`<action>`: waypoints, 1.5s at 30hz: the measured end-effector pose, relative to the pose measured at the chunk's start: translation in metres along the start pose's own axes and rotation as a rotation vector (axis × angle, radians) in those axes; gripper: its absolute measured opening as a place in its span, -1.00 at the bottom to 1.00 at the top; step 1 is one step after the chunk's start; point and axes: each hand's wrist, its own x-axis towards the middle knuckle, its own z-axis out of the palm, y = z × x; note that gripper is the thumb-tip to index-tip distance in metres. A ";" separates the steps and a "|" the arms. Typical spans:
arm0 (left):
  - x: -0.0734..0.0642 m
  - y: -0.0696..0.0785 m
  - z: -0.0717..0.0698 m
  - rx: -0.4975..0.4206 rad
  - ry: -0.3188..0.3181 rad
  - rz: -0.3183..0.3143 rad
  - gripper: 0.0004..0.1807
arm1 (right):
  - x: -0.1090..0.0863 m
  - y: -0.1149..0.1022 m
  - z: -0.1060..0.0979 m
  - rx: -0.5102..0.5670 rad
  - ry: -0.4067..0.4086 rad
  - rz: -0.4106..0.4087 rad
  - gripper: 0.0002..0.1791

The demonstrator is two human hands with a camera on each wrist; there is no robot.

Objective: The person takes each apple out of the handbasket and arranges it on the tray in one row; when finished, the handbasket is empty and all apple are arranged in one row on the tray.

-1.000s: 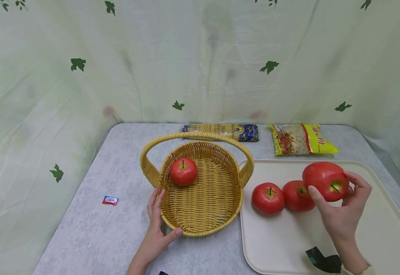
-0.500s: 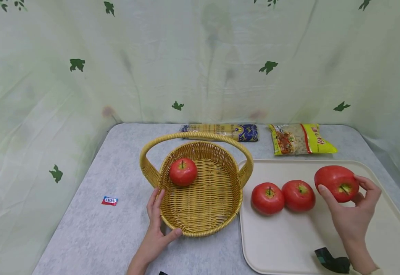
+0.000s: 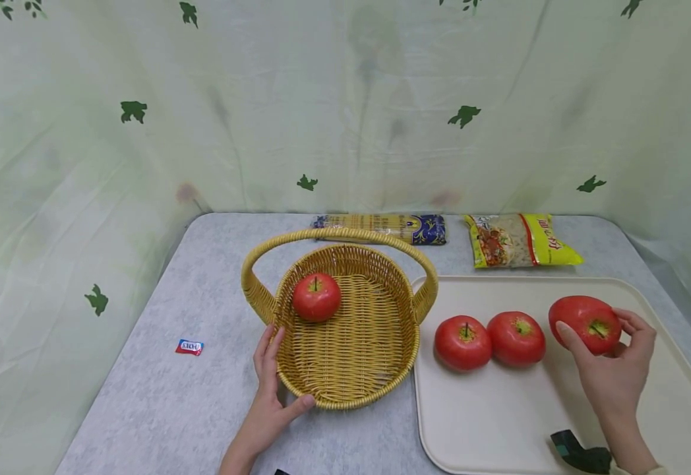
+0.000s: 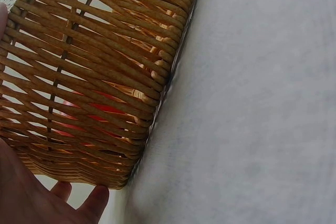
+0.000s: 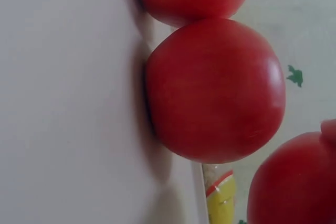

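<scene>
On the right, my right hand (image 3: 615,369) grips a red apple (image 3: 579,320) between thumb and fingers, its stem end tipped toward me. That apple is above the beige tray (image 3: 500,422); in the right wrist view the held apple (image 5: 296,182) shows apart from the tray surface. Two more red apples, one left (image 3: 463,343) and one right (image 3: 516,338), sit side by side on the tray. My left hand (image 3: 268,412) holds the near left side of a wicker basket (image 3: 351,356), thumb at the front rim, fingers along the wall (image 4: 89,93). One apple (image 3: 316,297) lies inside.
The basket's tall arched handle (image 3: 339,232) spans it. Behind stand a noodle packet (image 3: 381,227) and a yellow food bag (image 3: 523,241). A small red and blue wrapper (image 3: 190,346) lies on the grey table (image 3: 161,409) at left. A patterned curtain (image 3: 345,99) encloses the back.
My right hand has moved right and then slightly down with its apple, uncovering more of the middle apple on the tray. The left hand and basket stay put.
</scene>
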 end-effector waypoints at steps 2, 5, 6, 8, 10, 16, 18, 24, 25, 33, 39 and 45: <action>0.000 0.000 0.000 0.001 0.000 0.000 0.18 | 0.003 0.010 0.002 -0.035 -0.008 0.008 -0.17; 0.000 0.000 0.000 0.001 0.000 -0.001 0.18 | 0.005 0.015 0.002 -0.083 -0.027 0.038 -0.16; 0.000 0.000 0.000 0.001 0.001 -0.001 0.18 | 0.005 0.015 0.002 -0.093 -0.037 0.051 -0.15; 0.000 0.000 0.000 0.000 0.001 -0.001 0.18 | 0.004 0.013 0.002 -0.127 -0.055 0.072 -0.14; 0.000 0.000 0.000 -0.002 0.001 -0.002 0.18 | 0.003 0.011 0.001 -0.155 -0.069 0.091 -0.14; 0.000 -0.001 0.000 -0.009 0.000 -0.003 0.17 | 0.003 0.013 0.001 -0.221 -0.104 0.104 -0.13; 0.000 0.000 0.000 -0.010 0.001 -0.007 0.17 | 0.001 0.005 0.000 -0.208 -0.127 0.107 -0.12; 0.000 0.001 0.000 -0.011 0.001 -0.011 0.17 | -0.005 -0.016 -0.003 -0.214 -0.206 0.129 -0.12; 0.000 0.001 0.000 -0.011 0.001 -0.011 0.18 | -0.006 -0.017 -0.004 -0.218 -0.215 0.128 -0.12; 0.000 0.000 0.000 -0.007 -0.002 -0.005 0.17 | -0.008 -0.018 -0.007 -0.240 -0.262 0.106 -0.12; 0.000 -0.001 0.000 -0.013 -0.005 -0.001 0.18 | -0.008 -0.016 -0.008 -0.257 -0.289 0.098 -0.12; 0.000 -0.001 0.001 -0.010 -0.005 0.002 0.18 | -0.009 -0.016 -0.010 -0.264 -0.304 0.084 -0.13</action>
